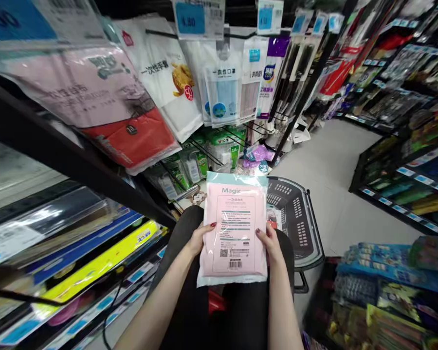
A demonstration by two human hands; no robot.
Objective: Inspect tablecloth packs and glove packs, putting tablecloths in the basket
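Note:
A flat pink plastic packet [235, 204] with a pale teal top band, printed text and a barcode is held upright above my knees. My left hand [200, 239] grips its left edge, thumb on the front and fingers hidden behind. On the opposite edge my right hand [272, 245] pinches it the same way. Just behind the packet, to the right, is a dark shopping basket [302, 214] on the floor, with a small packaged item [273, 217] partly visible inside.
Hanging packs fill the rack ahead, among them a pink-and-red packet [105, 104], disposable gloves [164, 78] and masks [222, 90]. Shelves with a yellow package [102, 265] stand at left. Bagged goods [390, 291] lie at lower right. Grey floor [336, 160] runs between the racks.

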